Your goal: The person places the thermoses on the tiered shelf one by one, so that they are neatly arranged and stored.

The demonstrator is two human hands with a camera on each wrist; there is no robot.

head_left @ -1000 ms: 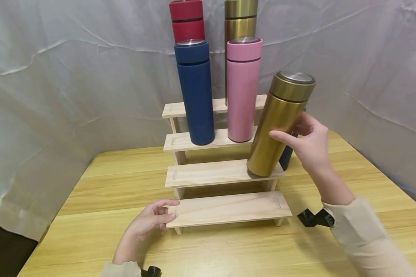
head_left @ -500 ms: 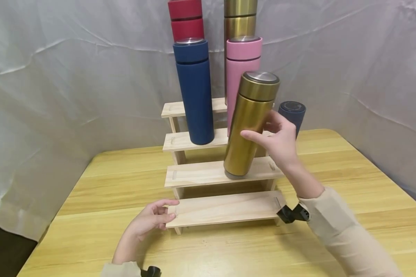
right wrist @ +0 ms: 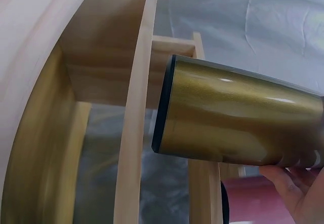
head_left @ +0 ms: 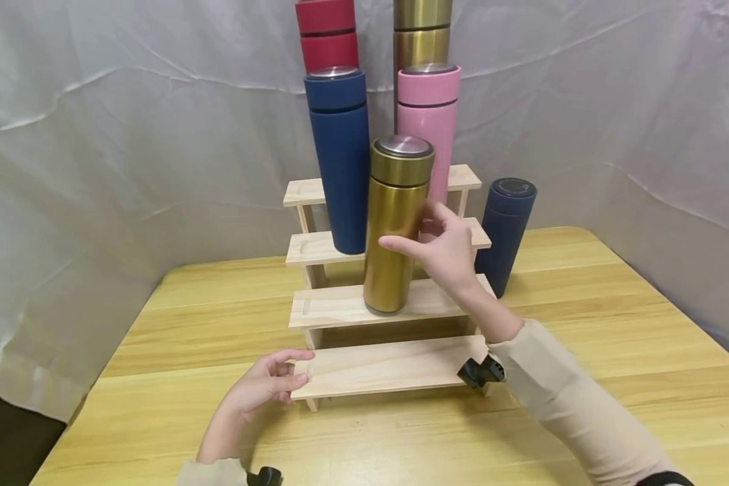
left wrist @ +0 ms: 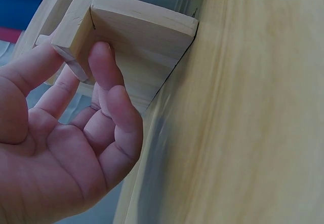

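My right hand (head_left: 446, 250) grips a gold vacuum flask (head_left: 395, 236) around its middle, thumb across the front. The flask leans slightly, its base close over the second-lowest step of a pale wooden stepped rack (head_left: 334, 307). From the right wrist, the gold flask (right wrist: 243, 117) shows its dark base near a step's edge, with fingers (right wrist: 286, 186) under its side. Down at the left end of the lowest step, my left hand (head_left: 267, 385) pinches the board between thumb and fingers. The left wrist view shows that hand (left wrist: 76, 133) at the board's corner.
On the step above stand a blue flask (head_left: 343, 169) and a pink flask (head_left: 428, 101), partly hidden by the gold one. A red flask (head_left: 328, 34) and another gold flask (head_left: 422, 37) stand on top. A dark blue flask (head_left: 505, 229) is on the table (head_left: 583, 310), right of the rack.
My right hand has carried the gold flask leftward along the second-lowest step, and it has become more upright. The dark blue flask has come into fuller view. My left hand stays put.
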